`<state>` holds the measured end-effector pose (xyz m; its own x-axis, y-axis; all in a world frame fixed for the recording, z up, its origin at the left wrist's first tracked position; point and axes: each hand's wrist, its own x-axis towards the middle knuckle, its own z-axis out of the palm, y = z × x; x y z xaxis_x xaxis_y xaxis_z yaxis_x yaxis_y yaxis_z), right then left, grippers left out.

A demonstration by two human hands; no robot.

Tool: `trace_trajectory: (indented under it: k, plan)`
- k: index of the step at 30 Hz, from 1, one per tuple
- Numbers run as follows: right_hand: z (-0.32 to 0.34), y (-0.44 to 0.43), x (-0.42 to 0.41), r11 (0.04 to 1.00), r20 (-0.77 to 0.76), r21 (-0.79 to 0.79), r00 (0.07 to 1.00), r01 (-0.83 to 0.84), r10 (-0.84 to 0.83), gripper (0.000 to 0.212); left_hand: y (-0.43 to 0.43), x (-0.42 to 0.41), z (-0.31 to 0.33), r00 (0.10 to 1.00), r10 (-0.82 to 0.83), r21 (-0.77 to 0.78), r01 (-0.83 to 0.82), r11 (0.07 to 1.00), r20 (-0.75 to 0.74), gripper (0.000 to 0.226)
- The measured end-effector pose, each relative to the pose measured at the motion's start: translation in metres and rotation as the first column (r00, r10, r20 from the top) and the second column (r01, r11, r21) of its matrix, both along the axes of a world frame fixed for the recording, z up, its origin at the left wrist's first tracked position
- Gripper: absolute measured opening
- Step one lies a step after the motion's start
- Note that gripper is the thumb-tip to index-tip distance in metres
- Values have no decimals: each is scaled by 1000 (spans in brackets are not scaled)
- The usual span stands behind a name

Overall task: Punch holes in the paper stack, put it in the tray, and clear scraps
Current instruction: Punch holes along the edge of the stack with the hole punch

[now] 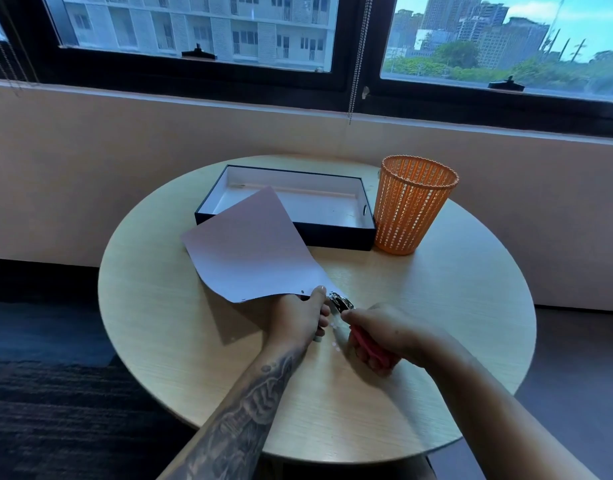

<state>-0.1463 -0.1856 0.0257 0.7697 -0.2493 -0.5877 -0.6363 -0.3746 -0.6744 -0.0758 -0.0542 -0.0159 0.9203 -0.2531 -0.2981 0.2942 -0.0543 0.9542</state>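
A pale paper stack (253, 244) is lifted off the round table, its far corner over the tray. My left hand (298, 318) pinches its near edge, thumb on top. Two small punched holes show along that edge. My right hand (384, 337) grips the red handles of a hole punch (341, 303), whose metal jaws sit at the paper's near right corner. Small white paper scraps (334, 336) lie on the table between my hands. The dark tray (332, 233) with a white inside stands behind the paper.
An orange mesh bin (414, 206) stands right of the tray, touching it. The round wooden table (152, 306) has bare surface to the left and right. A wall and windows lie beyond; dark carpet is at the left.
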Motion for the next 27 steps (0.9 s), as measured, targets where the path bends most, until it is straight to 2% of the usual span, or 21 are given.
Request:
trace_trajectory:
  k: [6, 12, 14, 16, 18, 20, 24, 26, 27]
  plan:
    - [6, -8, -11, 990, -2, 138, 999, 37, -37, 49, 3, -3, 1, 999, -7, 18, 6, 1000, 46, 44]
    - [10, -31, -34, 990, 95, 86, 988, 113, -121, 35, 5, -4, 3, 997, 44, -56, -41, 998, 57, 39]
    - [4, -41, -36, 987, 184, -12, 970, 161, -156, 38, 6, -5, 5, 997, 54, -87, -50, 995, 49, 36]
    - [-2, -50, -35, 959, 246, -223, 962, 174, -118, 43, 7, -5, 7, 998, 54, -105, -49, 993, 40, 34]
    - [-6, -56, -35, 878, 240, -453, 970, 154, -46, 36, 9, -6, 9, 999, 45, -124, -42, 991, 27, 33]
    - [-12, -56, -35, 779, 205, -613, 979, 133, -5, 35, 11, -7, 10, 999, 42, -139, -39, 990, 17, 33]
    - [-18, -49, -34, 638, 153, -764, 988, 97, 33, 40, 18, -9, 10, 999, 34, -179, -34, 983, -4, 30]
    - [-13, -46, -31, 589, 115, -805, 992, 66, 46, 52, 22, -10, 10, 999, 38, -203, -40, 978, -15, 28]
    - [-9, -44, -28, 594, 140, -800, 989, 85, 47, 58, 23, -11, 10, 999, 39, -211, -43, 977, -20, 28]
